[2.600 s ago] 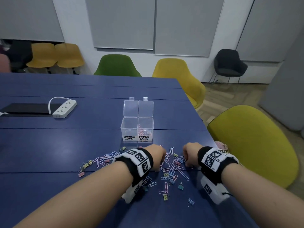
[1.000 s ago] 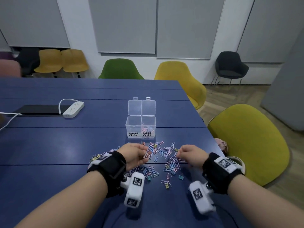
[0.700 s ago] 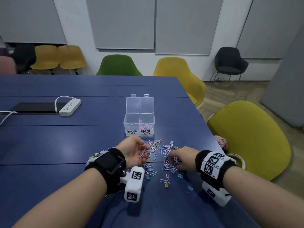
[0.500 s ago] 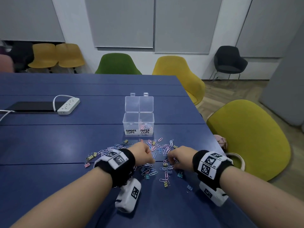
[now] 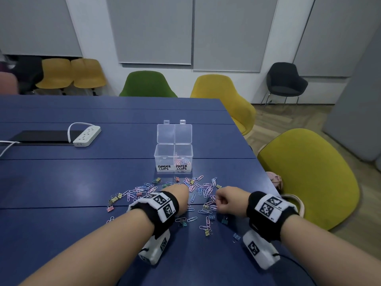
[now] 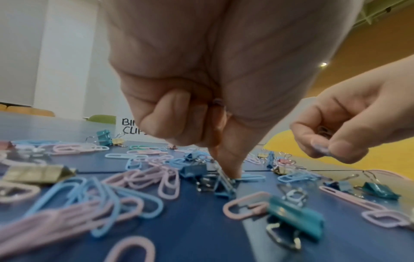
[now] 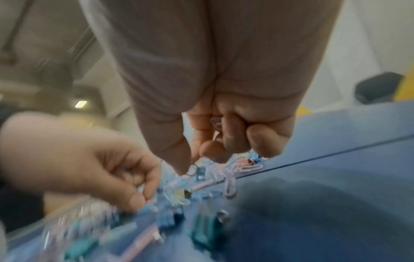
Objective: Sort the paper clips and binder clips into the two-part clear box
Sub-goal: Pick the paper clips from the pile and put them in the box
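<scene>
Left hand [image 5: 179,193] has turned palm-down, fist round paper clips [image 6: 217,103]; right hand [image 6: 342,131] pinches one; light, slippery wire, pinch the loops.

The left hand [image 5: 179,198] hides its own fingers in the head view. The clips [image 7: 125,223] below the fingers in the right wrist view are a blur. Curled fingers [image 7: 233,134] half hide a small clip

Left hand [image 5: 179,195] fisted; right hand [image 5: 231,201] curled, apparently pinching.
</scene>
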Tool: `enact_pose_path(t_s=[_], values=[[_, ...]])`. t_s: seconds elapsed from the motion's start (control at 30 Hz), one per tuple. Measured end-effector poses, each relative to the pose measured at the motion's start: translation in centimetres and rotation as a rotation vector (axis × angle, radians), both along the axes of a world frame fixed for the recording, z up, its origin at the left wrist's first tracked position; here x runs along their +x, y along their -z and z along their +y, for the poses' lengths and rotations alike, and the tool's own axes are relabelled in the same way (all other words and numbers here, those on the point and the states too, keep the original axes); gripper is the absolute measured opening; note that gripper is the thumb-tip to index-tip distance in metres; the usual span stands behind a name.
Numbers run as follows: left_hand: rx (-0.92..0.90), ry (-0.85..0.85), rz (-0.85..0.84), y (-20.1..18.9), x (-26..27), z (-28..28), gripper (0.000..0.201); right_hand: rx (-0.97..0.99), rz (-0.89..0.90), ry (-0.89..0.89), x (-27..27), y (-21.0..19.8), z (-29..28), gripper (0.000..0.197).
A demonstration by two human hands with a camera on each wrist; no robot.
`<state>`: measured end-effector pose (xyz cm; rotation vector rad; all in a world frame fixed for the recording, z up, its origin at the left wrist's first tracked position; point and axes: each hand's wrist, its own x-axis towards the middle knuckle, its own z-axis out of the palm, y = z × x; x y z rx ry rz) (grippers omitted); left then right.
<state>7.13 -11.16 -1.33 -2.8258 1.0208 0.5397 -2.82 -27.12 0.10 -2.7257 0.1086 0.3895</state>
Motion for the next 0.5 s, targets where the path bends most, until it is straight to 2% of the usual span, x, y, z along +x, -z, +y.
enact_pose_path(t_s=[0.1,0.17,0.27,0.3,0.33,0.4,0.43,0.47,0.5], values=[[0.022,0.028,0.025,-0.3,-0.3,0.3,0.010,0.289,-0.075,0.143,-0.7,-0.3,-1.1,0.019],[0.007,0.022,0.041,-0.6,-0.3,0.6,0.020,0.528,-0.133,0.292,-1.2,-0.1,-1.5,0.020],[-0.226,-0.102,0.247,-1.1,-0.1,1.6,0.029,0.967,-0.197,0.493,-1.9,0.4,-1.8,0.028],[-0.385,-0.203,0.397,-1.3,-0.1,2.0,0.026,1.103,-0.192,0.537,-2.2,0.5,-2.0,0.028],[-0.598,-0.344,0.621,-1.4,0.0,2.5,0.024,1.229,-0.177,0.560,-2.4,0.6,-2.1,0.025],[-1.016,-0.641,1.162,-1.7,0.2,3.3,0.023,1.463,-0.143,0.593,-2.7,0.5,-2.3,0.017],[-1.135,-0.740,1.372,-2.0,0.5,3.7,0.019,1.578,-0.135,0.609,-2.7,0.5,-2.3,0.011],[-1.203,-0.789,1.489,-2.3,0.7,4.0,0.012,1.671,-0.137,0.626,-2.7,0.5,-2.4,0.012],[-1.248,-0.810,1.533,-2.6,0.7,4.2,0.006,1.722,-0.131,0.651,-2.7,0.4,-2.3,0.015]])
